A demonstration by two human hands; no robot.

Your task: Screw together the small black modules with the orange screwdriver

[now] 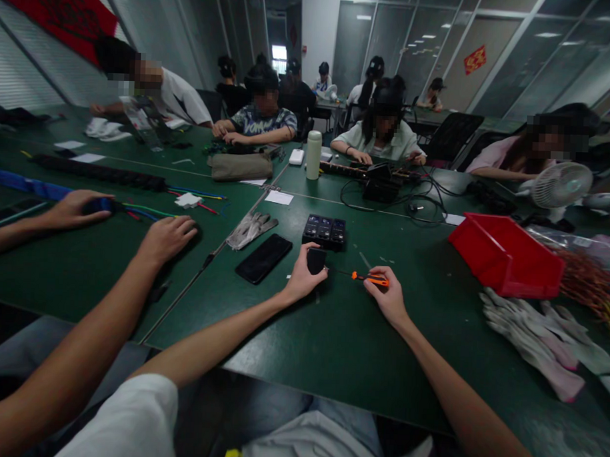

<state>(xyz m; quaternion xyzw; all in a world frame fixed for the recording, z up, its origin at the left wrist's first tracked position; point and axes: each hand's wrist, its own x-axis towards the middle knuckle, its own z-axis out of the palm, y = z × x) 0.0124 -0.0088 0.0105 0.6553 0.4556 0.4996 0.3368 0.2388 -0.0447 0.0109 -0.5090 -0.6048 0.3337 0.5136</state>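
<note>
My left hand (306,278) is closed around a small black block (316,260), holding it up over the green table (341,350). In my right hand (387,295) is a screwdriver (376,279) with an orange and black handle. Its thin shaft points left toward the side of the block; whether the tip touches it I cannot tell. Just beyond my left hand sits a black unit (324,230) made of three similar blocks side by side. A dark smartphone (264,258) lies to the left of my left hand, with a pale work glove (251,230) behind it.
At right stand a red bin (507,255), copper-coloured wires (590,282) and grey gloves (536,336). A co-worker's hands (169,244) rest on the table at left, near coloured wires (145,211). A pale green bottle (313,155) and black cables (411,195) lie farther back, before other seated people.
</note>
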